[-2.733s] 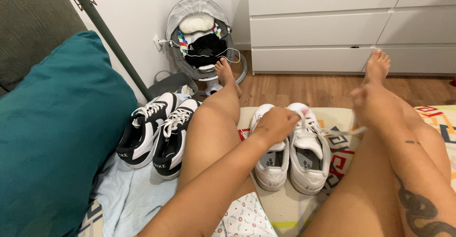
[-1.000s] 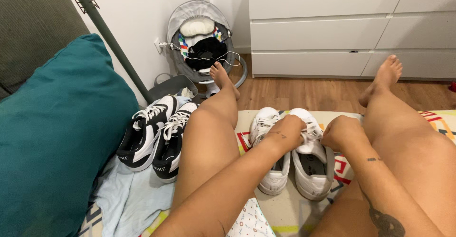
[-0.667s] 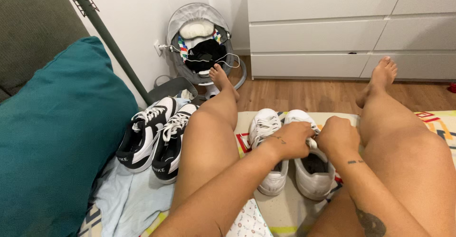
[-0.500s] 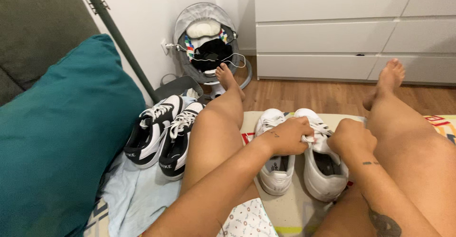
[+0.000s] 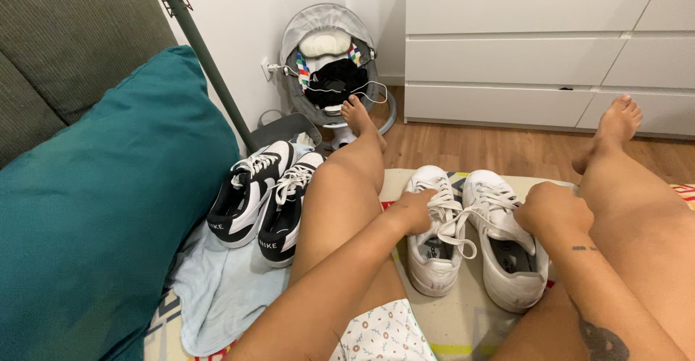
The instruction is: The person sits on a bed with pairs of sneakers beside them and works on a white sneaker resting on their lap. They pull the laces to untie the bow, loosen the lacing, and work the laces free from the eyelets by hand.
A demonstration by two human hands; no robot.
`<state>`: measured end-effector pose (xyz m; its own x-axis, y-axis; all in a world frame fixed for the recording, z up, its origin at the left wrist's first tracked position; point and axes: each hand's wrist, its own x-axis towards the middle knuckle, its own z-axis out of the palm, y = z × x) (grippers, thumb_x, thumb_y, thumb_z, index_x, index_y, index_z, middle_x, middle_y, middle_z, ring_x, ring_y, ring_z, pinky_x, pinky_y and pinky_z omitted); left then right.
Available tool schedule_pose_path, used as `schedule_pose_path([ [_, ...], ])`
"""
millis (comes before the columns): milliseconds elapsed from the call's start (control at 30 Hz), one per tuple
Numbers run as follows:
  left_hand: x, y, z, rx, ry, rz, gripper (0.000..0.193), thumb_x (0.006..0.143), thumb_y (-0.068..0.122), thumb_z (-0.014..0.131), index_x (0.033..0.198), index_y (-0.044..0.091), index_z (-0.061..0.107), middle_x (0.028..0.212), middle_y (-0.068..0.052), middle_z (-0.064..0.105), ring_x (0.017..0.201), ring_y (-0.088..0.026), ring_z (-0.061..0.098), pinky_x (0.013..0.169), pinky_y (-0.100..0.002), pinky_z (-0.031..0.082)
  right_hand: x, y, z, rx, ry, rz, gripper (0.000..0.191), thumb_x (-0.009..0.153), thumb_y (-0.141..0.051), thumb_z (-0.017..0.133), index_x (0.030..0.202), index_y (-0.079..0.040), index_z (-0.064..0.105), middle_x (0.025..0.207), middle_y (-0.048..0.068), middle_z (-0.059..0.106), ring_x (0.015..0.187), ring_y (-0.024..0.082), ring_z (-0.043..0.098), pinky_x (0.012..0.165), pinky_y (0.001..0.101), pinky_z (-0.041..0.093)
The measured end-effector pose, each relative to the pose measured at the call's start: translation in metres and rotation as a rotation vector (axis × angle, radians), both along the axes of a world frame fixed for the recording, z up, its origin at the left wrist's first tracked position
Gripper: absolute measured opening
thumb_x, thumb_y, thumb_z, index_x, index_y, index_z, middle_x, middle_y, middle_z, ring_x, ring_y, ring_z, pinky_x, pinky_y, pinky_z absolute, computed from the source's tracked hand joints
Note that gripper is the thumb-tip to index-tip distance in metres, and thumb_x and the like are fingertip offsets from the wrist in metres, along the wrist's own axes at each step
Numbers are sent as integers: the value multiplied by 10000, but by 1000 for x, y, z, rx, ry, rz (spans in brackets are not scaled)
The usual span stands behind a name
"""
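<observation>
Two smooth white leather sneakers (image 5: 470,234); left hand (image 5: 416,209) pinches flat laces (image 5: 456,213); right hand (image 5: 554,209) fisted, contents unclear.

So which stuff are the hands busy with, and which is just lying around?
In hand: left hand, right hand, white sneakers, their white laces.

Lying about: black-and-white sneakers, teal cushion, light blue cloth, baby bouncer, white drawers.

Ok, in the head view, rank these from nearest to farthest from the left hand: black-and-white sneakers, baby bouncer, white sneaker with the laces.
From the left hand:
1. White sneaker, touching, under the hand.
2. Black-and-white sneakers, to the left past the leg.
3. Baby bouncer, far back at the wall.
</observation>
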<state>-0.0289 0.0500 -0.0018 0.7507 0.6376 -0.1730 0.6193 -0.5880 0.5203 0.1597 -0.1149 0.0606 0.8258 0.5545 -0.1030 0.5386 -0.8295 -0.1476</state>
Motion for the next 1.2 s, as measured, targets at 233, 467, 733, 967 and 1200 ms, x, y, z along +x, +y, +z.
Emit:
schedule_pose_path([
  [233,2,8,-8,241,132,172,453,886,106,610,1336,102,661,1375,-263,566,1272,-458,563,1021,-492,499,19,-6,-2,42,23,-4,349,831,-279,728,1143,-142,803,1260,159,738,1154,383,701,919,453,584],
  [467,21,-22,43,666,289,119,631,858,244,699,1402,-13,508,1534,-276,331,1482,-403,309,1155,-572,306,24,-22,16,18,-17,165,370,759,-231,776,1122,-160,800,1207,122,747,1131,332,714,923,450,594],
  [733,79,-62,41,60,-422,-263,490,802,178,644,1264,17,626,1184,-264,705,1136,-423,666,985,-450,529,2,-3,2,476,-54,572,234,718,-92,730,945,-97,787,978,123,769,926,338,734,830,422,584],
  [967,61,-53,38,80,-232,-151,367,752,324,718,1012,77,795,1009,-212,772,979,-344,748,916,-408,579,5,-5,-1,461,76,588,320,734,-79,726,1050,-121,752,918,151,766,862,346,731,794,417,580],
  [1200,17,3,96,171,461,-417,332,794,492,729,797,184,852,892,-60,790,894,-249,737,827,-411,564,-3,-3,5,442,-49,538,370,658,50,637,937,-146,780,985,84,752,960,340,697,773,449,557],
])
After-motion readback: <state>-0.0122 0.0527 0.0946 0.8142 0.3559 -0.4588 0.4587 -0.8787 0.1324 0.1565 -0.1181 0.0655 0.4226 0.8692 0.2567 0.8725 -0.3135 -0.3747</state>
